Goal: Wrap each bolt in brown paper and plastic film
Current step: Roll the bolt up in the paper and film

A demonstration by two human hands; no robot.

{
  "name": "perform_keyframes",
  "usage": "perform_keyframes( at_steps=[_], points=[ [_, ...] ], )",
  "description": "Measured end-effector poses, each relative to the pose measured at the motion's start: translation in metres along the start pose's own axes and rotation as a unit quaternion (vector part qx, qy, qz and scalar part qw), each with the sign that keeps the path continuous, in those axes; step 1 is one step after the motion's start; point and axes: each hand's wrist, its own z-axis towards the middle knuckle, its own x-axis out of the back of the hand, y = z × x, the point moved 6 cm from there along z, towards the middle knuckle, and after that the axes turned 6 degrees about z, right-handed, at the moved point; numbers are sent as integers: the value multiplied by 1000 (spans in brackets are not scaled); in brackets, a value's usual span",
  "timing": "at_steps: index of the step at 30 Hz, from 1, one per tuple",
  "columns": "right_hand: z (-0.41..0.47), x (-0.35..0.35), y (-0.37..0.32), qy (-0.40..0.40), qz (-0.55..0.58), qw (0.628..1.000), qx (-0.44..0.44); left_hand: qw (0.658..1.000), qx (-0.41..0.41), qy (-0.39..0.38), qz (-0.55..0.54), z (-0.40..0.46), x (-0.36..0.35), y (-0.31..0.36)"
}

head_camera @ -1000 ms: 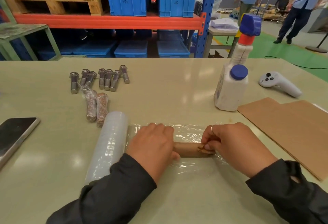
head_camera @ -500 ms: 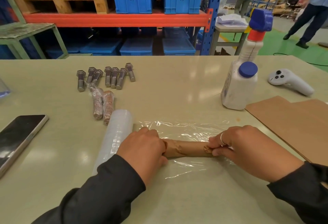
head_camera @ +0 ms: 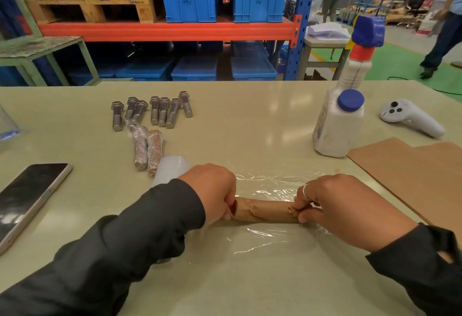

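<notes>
Both arms are covered to the wrist by long dark charcoal sleeves of soft, matte fabric, creased along the forearms. The left hand (head_camera: 210,188) is bare of jewellery. The right hand (head_camera: 350,209) carries one thin pale ring (head_camera: 305,192) on a finger.
</notes>
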Motion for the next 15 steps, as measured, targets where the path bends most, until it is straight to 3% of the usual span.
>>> perform_keyframes(
  at_steps=[4, 15],
  points=[
    [2, 0, 1, 5, 0, 1000, -11, 997, 39, -18, -61, 5, -2, -6],
    [3, -2, 1, 6, -5, 999, -35, 997, 14, -43, 64, -4, -15, -3]
  ],
)
